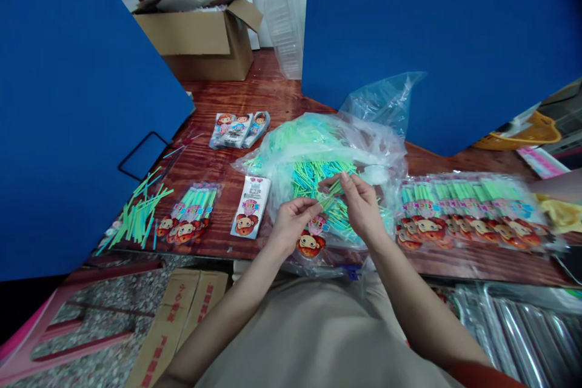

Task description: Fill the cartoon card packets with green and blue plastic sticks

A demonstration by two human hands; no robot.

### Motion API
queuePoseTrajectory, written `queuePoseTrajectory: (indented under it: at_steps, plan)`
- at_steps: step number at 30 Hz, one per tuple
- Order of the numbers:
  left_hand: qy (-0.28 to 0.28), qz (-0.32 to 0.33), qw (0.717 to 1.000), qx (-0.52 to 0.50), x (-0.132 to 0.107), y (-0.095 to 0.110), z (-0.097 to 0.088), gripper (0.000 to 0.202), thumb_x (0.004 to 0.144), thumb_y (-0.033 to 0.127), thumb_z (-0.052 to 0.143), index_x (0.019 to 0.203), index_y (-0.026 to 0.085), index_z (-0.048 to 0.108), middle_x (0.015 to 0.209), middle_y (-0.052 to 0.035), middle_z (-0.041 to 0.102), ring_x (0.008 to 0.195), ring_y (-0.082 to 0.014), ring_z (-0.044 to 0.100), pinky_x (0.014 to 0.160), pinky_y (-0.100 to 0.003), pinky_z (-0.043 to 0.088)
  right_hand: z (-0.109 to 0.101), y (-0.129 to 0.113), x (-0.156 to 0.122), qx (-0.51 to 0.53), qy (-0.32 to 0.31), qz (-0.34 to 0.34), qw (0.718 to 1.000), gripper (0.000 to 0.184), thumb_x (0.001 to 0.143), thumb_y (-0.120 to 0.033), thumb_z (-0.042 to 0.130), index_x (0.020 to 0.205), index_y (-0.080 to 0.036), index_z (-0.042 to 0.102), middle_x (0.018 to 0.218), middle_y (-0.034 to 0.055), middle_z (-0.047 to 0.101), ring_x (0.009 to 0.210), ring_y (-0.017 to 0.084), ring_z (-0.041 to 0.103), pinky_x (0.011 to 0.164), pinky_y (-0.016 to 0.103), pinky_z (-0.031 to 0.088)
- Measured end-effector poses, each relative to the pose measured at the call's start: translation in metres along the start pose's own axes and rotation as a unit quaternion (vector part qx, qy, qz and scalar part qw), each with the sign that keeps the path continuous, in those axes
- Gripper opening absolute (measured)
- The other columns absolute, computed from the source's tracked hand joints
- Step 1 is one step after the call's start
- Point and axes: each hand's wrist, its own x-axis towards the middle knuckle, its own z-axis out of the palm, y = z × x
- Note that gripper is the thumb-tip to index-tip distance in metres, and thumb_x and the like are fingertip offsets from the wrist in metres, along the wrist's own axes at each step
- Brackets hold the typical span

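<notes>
Both my hands are over a large clear plastic bag (291,157) heaped with thin green and blue sticks (313,179). Between them is a small clear packet (311,244) with a cartoon face on its printed card and green sticks inside. My left hand (293,221) pinches the packet at its left side. At its upper right, my right hand (362,203) is closed, thumb against fingers, on the packet's top. Left of the bag lies a stack of printed cards (250,207) with the same cartoon face.
Filled packets (195,212) lie at left, near loose sticks (140,212); a long row of filled packets (473,212) is at right. More card bundles (239,129) lie behind. A cardboard box (200,36) stands at the back. Blue panels (436,30) flank the table (282,94).
</notes>
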Motion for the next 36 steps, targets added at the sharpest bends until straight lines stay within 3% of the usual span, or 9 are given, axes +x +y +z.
queuePoseTrajectory:
  at_steps: [4, 7, 10, 14, 19, 24, 29, 33, 36]
  plan:
    - [0.004, 0.011, 1.0, 0.01, 0.0, -0.005, 0.0, 0.031, 0.062, 0.041, 0.085, 0.072, 0.015, 0.073, 0.065, 0.0013, 0.067, 0.061, -0.0099, 0.055, 0.063, -0.023, 0.043, -0.001, 0.001, -0.001, -0.014, -0.016, -0.007, 1.0, 0.034, 0.093, -0.051, 0.056, 0.081, -0.022, 0.07, 0.086, 0.0037, 0.074, 0.087, 0.02, 0.068, 0.087, 0.036, 0.05]
    - [0.005, 0.009, 1.0, 0.002, 0.0, -0.006, 0.001, 0.032, 0.062, 0.043, 0.085, 0.072, 0.015, 0.073, 0.067, 0.0012, 0.066, 0.063, -0.0102, 0.054, 0.063, -0.023, 0.042, 0.001, 0.005, -0.003, 0.048, -0.007, -0.003, 0.999, 0.025, 0.088, -0.047, 0.065, 0.098, -0.024, 0.065, 0.083, 0.0014, 0.073, 0.083, 0.02, 0.069, 0.083, 0.035, 0.052]
    - [0.012, 0.008, 1.0, -0.008, 0.0, -0.005, 0.002, 0.032, 0.06, 0.042, 0.086, 0.072, 0.015, 0.073, 0.068, 0.001, 0.066, 0.064, -0.0103, 0.054, 0.064, -0.023, 0.042, -0.001, 0.007, -0.006, 0.047, 0.033, -0.015, 0.998, 0.03, 0.093, -0.049, 0.056, 0.112, -0.026, 0.061, 0.086, 0.0018, 0.074, 0.084, 0.02, 0.069, 0.08, 0.034, 0.053]
    - [0.015, 0.003, 1.0, -0.025, 0.001, -0.005, 0.004, 0.034, 0.059, 0.043, 0.086, 0.073, 0.015, 0.073, 0.067, 0.001, 0.064, 0.062, -0.0104, 0.053, 0.061, -0.024, 0.042, -0.007, 0.006, -0.01, -0.07, -0.017, -0.046, 0.996, 0.034, 0.096, -0.049, 0.049, 0.097, -0.024, 0.071, 0.093, 0.004, 0.074, 0.09, 0.021, 0.068, 0.083, 0.034, 0.051]
    - [0.023, 0.014, 0.999, -0.03, 0.002, -0.005, 0.004, 0.031, 0.062, 0.041, 0.085, 0.072, 0.015, 0.072, 0.065, 0.0018, 0.062, 0.059, -0.0093, 0.05, 0.058, -0.023, 0.041, -0.013, 0.005, -0.013, -0.117, -0.013, -0.088, 0.989, 0.03, 0.098, -0.044, 0.049, 0.103, -0.024, 0.07, 0.1, 0.0049, 0.073, 0.096, 0.022, 0.068, 0.087, 0.035, 0.05]
    - [0.037, 0.056, 0.997, 0.036, 0.001, -0.005, 0.003, 0.025, 0.066, 0.039, 0.081, 0.071, 0.015, 0.073, 0.063, 0.0017, 0.061, 0.06, -0.0103, 0.049, 0.058, -0.023, 0.039, -0.019, 0.003, -0.011, -0.22, -0.083, -0.118, 0.965, 0.027, 0.093, -0.046, 0.057, 0.094, -0.023, 0.071, 0.092, 0.0059, 0.075, 0.086, 0.023, 0.07, 0.08, 0.035, 0.051]
    - [0.04, 0.068, 0.996, 0.05, -0.001, -0.005, 0.003, 0.024, 0.068, 0.038, 0.079, 0.072, 0.015, 0.073, 0.064, 0.0012, 0.062, 0.061, -0.0108, 0.05, 0.058, -0.023, 0.039, -0.023, 0.006, -0.009, -0.243, -0.122, -0.12, 0.955, 0.027, 0.093, -0.046, 0.057, 0.093, -0.022, 0.07, 0.09, 0.0066, 0.074, 0.085, 0.023, 0.069, 0.077, 0.034, 0.05]
    - [0.043, 0.068, 0.996, 0.046, -0.001, -0.005, 0.005, 0.028, 0.067, 0.041, 0.08, 0.07, 0.014, 0.071, 0.062, 0.0013, 0.06, 0.059, -0.0099, 0.049, 0.057, -0.022, 0.039, -0.026, 0.005, -0.007, -0.21, -0.13, -0.117, 0.962, 0.025, 0.093, -0.043, 0.059, 0.096, -0.02, 0.068, 0.097, 0.0076, 0.074, 0.091, 0.022, 0.069, 0.081, 0.033, 0.051]
    - [0.047, 0.068, 0.995, 0.052, -0.002, -0.004, 0.006, 0.029, 0.067, 0.042, 0.079, 0.068, 0.014, 0.07, 0.057, 0.0023, 0.057, 0.054, -0.0089, 0.046, 0.052, -0.022, 0.037, -0.029, 0.002, -0.006, -0.225, -0.162, -0.118, 0.954, 0.026, 0.093, -0.043, 0.059, 0.089, -0.019, 0.067, 0.089, 0.0069, 0.073, 0.083, 0.021, 0.068, 0.075, 0.031, 0.051]
